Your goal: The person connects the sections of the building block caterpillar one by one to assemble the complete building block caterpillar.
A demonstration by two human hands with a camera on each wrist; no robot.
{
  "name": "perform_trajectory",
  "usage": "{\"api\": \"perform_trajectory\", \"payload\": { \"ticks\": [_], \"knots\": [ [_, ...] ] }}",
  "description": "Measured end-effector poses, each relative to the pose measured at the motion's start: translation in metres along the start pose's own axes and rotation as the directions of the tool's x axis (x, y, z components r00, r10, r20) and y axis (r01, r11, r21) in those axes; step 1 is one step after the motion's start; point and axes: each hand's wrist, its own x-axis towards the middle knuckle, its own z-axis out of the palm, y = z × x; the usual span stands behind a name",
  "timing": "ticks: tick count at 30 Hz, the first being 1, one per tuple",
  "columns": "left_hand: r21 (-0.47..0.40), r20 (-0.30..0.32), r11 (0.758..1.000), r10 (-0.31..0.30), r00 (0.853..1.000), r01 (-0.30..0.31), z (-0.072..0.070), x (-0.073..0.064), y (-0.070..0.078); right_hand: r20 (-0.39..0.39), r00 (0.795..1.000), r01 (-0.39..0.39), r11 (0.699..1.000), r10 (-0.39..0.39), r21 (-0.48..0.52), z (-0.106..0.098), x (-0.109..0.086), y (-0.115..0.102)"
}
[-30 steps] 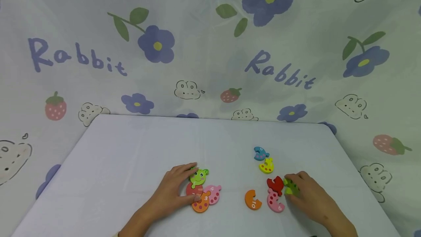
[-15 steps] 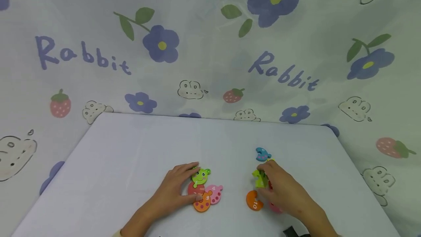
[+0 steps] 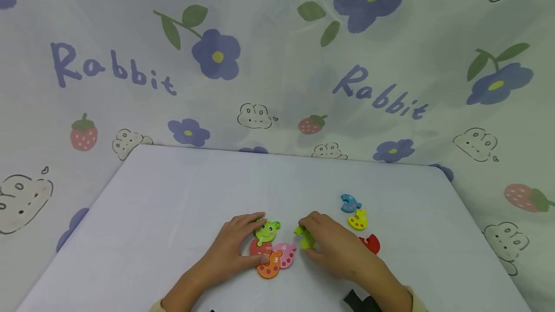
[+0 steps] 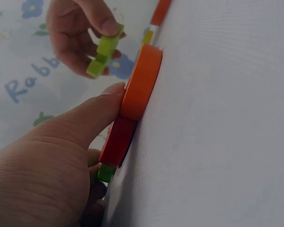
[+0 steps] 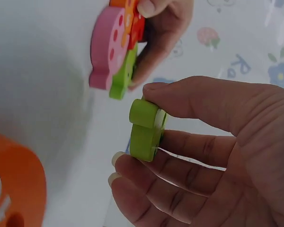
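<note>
The green piece (image 5: 143,142) hangs above the bench (image 3: 208,182) near the caterpillar cluster (image 3: 269,267), pinched by the fingers of the right hand (image 3: 329,242); a weak pinch could drop it. The left hand (image 3: 231,248) has its fingers clamped on the cluster's edges, where uneven pressure might part the pieces.

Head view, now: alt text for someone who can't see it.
A right hand pinches a green puzzle piece beside a four-piece cluster that the left hand holds on a white table. To the right lie a blue piece, a yellow piece and a red piece; behind hangs a Rabbit-print cloth.
</note>
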Motion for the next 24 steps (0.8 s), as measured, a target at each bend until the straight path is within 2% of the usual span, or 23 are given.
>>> {"api": "perform_trajectory", "payload": {
  "ticks": [6, 12, 24],
  "knots": [
    [0.001, -0.004, 1.000, 0.012, 1.000, -0.012, -0.001, 0.000, 0.001, 0.026, 0.999, 0.043, 0.996, -0.041, -0.077, 0.016, 0.010, -0.003],
    [-0.005, -0.009, 1.000, 0.026, 1.000, -0.026, -0.001, 0.000, 0.001, 0.010, 0.996, 0.092, 0.987, -0.092, -0.134, 0.031, 0.012, -0.003],
    [0.003, -0.006, 1.000, 0.015, 1.000, -0.015, 0.000, 0.001, 0.000, -0.011, 0.999, 0.035, 0.994, -0.036, -0.101, 0.039, 0.012, -0.002]
  ]
}}
